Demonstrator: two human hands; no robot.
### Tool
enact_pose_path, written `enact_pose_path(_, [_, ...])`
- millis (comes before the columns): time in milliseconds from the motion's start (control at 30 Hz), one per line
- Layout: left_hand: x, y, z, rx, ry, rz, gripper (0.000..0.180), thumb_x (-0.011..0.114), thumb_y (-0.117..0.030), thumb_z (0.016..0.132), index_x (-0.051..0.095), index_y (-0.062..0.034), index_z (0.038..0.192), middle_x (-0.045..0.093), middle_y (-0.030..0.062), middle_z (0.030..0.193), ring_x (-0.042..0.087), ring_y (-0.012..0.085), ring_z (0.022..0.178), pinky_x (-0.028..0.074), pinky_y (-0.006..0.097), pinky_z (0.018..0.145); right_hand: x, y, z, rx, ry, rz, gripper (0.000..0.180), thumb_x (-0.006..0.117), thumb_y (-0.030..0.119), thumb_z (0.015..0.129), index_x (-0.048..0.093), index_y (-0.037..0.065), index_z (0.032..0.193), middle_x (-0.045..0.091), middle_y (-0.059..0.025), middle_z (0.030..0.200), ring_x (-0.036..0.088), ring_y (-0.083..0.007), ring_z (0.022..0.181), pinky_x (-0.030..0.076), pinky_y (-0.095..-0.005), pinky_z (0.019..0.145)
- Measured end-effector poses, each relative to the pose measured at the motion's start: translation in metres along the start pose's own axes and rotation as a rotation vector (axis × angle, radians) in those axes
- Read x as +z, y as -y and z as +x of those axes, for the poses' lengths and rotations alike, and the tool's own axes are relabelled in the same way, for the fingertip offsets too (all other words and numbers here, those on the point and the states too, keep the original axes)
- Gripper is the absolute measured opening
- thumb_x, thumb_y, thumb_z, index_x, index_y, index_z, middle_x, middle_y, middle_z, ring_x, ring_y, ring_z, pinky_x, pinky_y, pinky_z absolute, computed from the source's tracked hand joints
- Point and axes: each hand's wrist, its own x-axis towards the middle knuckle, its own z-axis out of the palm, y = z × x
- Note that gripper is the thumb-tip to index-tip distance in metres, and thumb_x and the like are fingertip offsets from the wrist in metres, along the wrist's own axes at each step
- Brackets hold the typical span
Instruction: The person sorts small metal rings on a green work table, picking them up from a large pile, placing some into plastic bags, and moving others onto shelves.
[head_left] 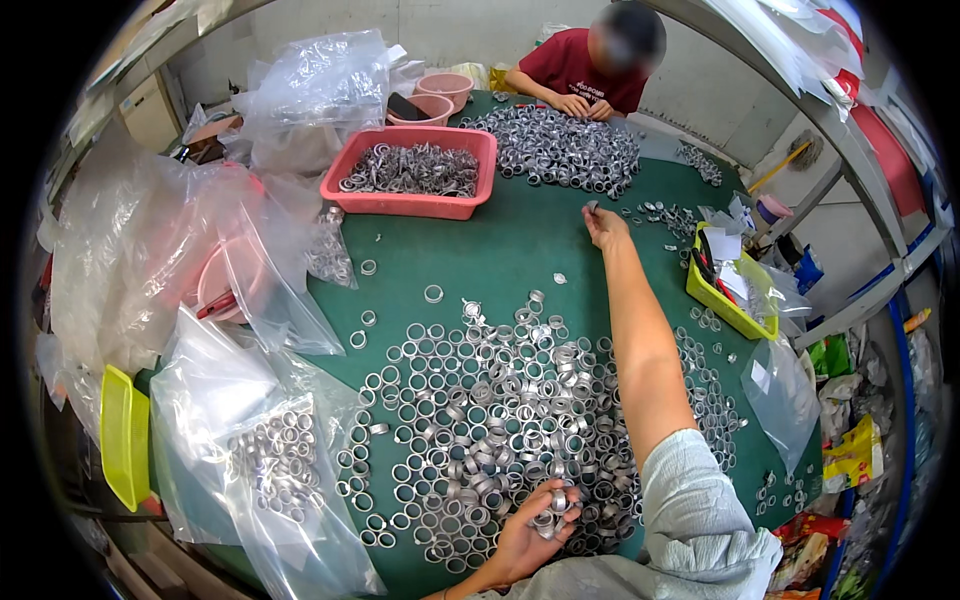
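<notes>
A green table point(520, 250) fills the workroom, ringed by clear plastic bags and coloured trays. The left hand point(528, 538) lies palm up at the near edge, fingers curled loosely about a few metal rings point(553, 512) cupped in it. Just beyond that hand spreads the big heap of grey metal rings point(490, 420). The right hand point(603, 225) is stretched far out over the cloth, its fingertips pinched on a single small ring point(591, 207). Past that pinch lies a second ring pile point(560, 148), where another person in a red shirt point(580, 68) works. Left of the outstretched hand stands a pink rectangular tray point(412, 200) filled with rings; right of it sits a yellow-green tray point(725, 305) with papers. Left of the cupped hand lies a clear bag of rings point(275, 460), and beyond it a flat yellow-green tray point(122, 440) standing on edge.
</notes>
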Motion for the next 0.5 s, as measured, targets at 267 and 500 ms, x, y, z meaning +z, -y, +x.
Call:
enact_pose_path(267, [-0.004, 0.000, 0.000, -0.008, 0.002, -0.002, 0.024, 0.054, -0.015, 0.085, 0.054, -0.0127, 0.109, 0.053, 0.0098, 0.103, 0.048, 0.0189, 0.084, 0.038, 0.028, 0.066, 0.019, -0.018, -0.028, -0.104, 0.076, -0.325, 0.014, 0.058, 0.007, 0.085, 0.059, -0.003, 0.093, 0.064, -0.0131, 0.084, 0.062, -0.0174, 0.065, 0.049, -0.0218, 0.049])
enact_pose_path(500, [-0.004, -0.001, -0.001, 0.000, 0.007, -0.023, 0.025, 0.054, -0.014, 0.085, 0.052, -0.0112, 0.110, 0.054, 0.0102, 0.103, 0.048, 0.0192, 0.084, 0.039, 0.028, 0.066, 0.058, -0.061, -0.061, -0.345, 0.347, -0.906, 0.017, 0.061, 0.015, 0.082, 0.063, 0.001, 0.091, 0.066, -0.0071, 0.077, 0.058, -0.0111, 0.058, 0.040, -0.0201, 0.044])
